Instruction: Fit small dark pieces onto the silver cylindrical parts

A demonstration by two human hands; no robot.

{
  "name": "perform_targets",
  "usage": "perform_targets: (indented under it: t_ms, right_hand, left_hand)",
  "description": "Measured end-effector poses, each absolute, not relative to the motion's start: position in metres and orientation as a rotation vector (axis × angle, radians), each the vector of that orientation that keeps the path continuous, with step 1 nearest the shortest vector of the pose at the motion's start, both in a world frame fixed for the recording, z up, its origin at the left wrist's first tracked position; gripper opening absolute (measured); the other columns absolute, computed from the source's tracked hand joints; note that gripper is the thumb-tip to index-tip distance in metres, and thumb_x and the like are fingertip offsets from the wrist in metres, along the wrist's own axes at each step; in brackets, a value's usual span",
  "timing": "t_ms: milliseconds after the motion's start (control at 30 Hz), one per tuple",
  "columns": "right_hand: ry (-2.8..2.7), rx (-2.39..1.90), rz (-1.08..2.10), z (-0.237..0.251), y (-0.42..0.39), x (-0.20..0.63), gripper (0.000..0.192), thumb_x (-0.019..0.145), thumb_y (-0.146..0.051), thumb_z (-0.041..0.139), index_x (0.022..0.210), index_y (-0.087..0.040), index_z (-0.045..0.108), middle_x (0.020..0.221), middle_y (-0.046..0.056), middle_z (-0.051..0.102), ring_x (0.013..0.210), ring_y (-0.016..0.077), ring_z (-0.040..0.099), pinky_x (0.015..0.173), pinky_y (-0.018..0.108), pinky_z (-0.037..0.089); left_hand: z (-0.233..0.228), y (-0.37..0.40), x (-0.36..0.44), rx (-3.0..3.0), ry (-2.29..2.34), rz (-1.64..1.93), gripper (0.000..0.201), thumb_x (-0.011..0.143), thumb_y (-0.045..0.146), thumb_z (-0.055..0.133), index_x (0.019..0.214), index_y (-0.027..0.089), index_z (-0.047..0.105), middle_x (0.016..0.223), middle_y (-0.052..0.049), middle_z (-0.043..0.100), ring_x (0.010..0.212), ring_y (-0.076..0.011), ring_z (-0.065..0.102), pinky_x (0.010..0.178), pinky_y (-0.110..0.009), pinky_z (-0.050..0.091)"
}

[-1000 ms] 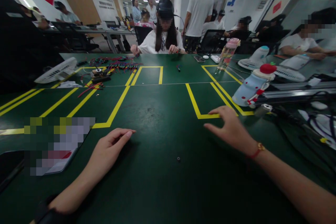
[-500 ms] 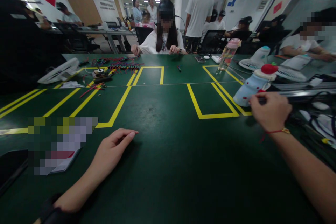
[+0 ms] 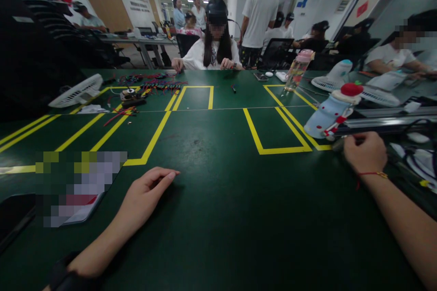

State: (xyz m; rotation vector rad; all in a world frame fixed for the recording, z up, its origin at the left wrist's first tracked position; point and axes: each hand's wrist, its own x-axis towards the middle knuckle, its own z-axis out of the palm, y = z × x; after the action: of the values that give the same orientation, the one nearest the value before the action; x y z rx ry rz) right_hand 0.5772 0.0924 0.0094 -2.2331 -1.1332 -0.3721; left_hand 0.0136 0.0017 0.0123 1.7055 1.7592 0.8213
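Observation:
My left hand (image 3: 146, 200) rests on the green table (image 3: 218, 218), thumb and forefinger pressed together and the other fingers curled under. I see nothing in its grip. To its left lies a flat thing with a rounded pale edge, mostly blurred out. At the right, my right hand (image 3: 366, 153) is closed, its fingertips turned left and down. A small dark greyish thing (image 3: 337, 144) shows at those fingertips, too unclear to name. Just beyond it stands a light blue bottle (image 3: 321, 118) with a red knitted top, leaning right.
Red and black wires (image 3: 160, 84) lie at the back left near a white fan (image 3: 77, 91). A pink-lidded bottle (image 3: 299, 70) and metal rails (image 3: 385, 120) are at the right. Yellow tape (image 3: 287, 150) marks the table. A person (image 3: 215, 45) sits opposite.
My right hand has moved right and slightly toward me, away from the light blue bottle, uncovering its side and the dark thing at my fingertips. My left hand stays put.

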Motion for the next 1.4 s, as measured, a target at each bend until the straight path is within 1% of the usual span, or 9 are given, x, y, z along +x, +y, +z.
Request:
perform_targets:
  t_ms: [100,500,700,900,1033,1100,1200,1267,1400]
  right_hand:
    - [-1.100,-2.198,-0.391,0.007,0.092,0.578,0.031,0.081,-0.046,0.046,0.093,-0.020,0.056,0.096,0.012,0.057,0.083,0.0217,0.050,0.073,0.037,0.036]
    - [-1.188,-2.076,-0.377,0.002,0.093,0.587,0.019,0.082,-0.038,0.050,0.086,-0.019,0.051,0.090,0.011,0.060,0.080,0.0176,0.055,0.077,0.029,0.041]
    - [-1.334,-2.044,-0.373,0.008,0.086,0.583,0.015,0.081,-0.035,0.053,0.080,-0.021,0.049,0.090,0.012,0.060,0.086,0.0203,0.055,0.084,0.031,0.039]
    - [-1.475,-1.988,-0.301,0.017,0.080,0.578,0.029,0.067,-0.033,0.069,0.079,-0.023,0.045,0.097,0.013,0.059,0.095,0.0234,0.054,0.087,0.033,0.038]
    - [-1.542,-1.837,-0.238,0.022,0.084,0.554,0.031,0.068,-0.031,0.072,0.084,-0.021,0.048,0.103,0.016,0.059,0.100,0.0249,0.054,0.092,0.037,0.040]
    - [-1.613,-1.723,-0.183,0.025,0.081,0.521,0.034,0.071,-0.034,0.071,0.091,-0.019,0.050,0.112,0.015,0.058,0.104,0.0224,0.056,0.092,0.035,0.044]
    - [-1.792,-1.484,0.034,0.026,0.060,0.449,0.036,0.075,-0.039,0.069,0.100,-0.021,0.050,0.116,0.008,0.058,0.097,0.0150,0.062,0.080,0.029,0.053]
    - [-1.948,-1.093,0.420,0.025,0.036,0.398,0.034,0.077,-0.032,0.070,0.102,-0.021,0.050,0.117,0.007,0.057,0.097,0.0140,0.062,0.077,0.028,0.055]
    - [-2.178,-0.755,0.673,0.017,-0.007,0.335,0.030,0.080,-0.023,0.068,0.103,-0.022,0.048,0.115,0.004,0.058,0.103,0.0109,0.060,0.085,0.026,0.054]
  left_hand:
    - [0.013,0.001,0.014,1.706,1.760,0.822,0.031,0.086,0.053,0.056,0.096,0.029,0.073,0.101,-0.001,0.074,0.095,-0.0229,0.067,0.087,-0.032,0.049]
    - [0.010,0.002,0.013,1.719,1.738,0.810,0.031,0.088,0.052,0.054,0.099,0.028,0.071,0.106,-0.002,0.072,0.099,-0.0237,0.065,0.089,-0.035,0.047]
    - [0.010,0.001,0.012,1.726,1.729,0.813,0.030,0.088,0.052,0.055,0.098,0.029,0.071,0.104,-0.001,0.072,0.098,-0.0228,0.065,0.088,-0.033,0.048]
    - [0.011,0.000,0.014,1.731,1.727,0.810,0.030,0.089,0.051,0.054,0.099,0.028,0.071,0.105,-0.001,0.072,0.099,-0.0223,0.065,0.088,-0.033,0.047]
    - [0.012,0.001,0.017,1.732,1.732,0.807,0.031,0.088,0.051,0.054,0.097,0.027,0.072,0.103,-0.001,0.072,0.098,-0.0227,0.065,0.087,-0.033,0.048]
    - [0.012,0.001,0.017,1.734,1.733,0.805,0.032,0.088,0.052,0.054,0.097,0.027,0.071,0.103,-0.002,0.072,0.098,-0.0232,0.065,0.087,-0.034,0.047]
    - [0.011,0.002,0.015,1.737,1.733,0.797,0.034,0.088,0.053,0.053,0.098,0.026,0.071,0.104,-0.003,0.071,0.099,-0.0240,0.064,0.088,-0.035,0.047]
    - [0.009,0.002,0.014,1.740,1.734,0.791,0.034,0.088,0.054,0.052,0.099,0.026,0.070,0.104,-0.003,0.071,0.099,-0.0242,0.064,0.088,-0.036,0.047]
    - [0.006,0.003,0.011,1.746,1.731,0.790,0.033,0.089,0.053,0.052,0.099,0.027,0.070,0.104,-0.002,0.070,0.099,-0.0239,0.064,0.087,-0.035,0.047]
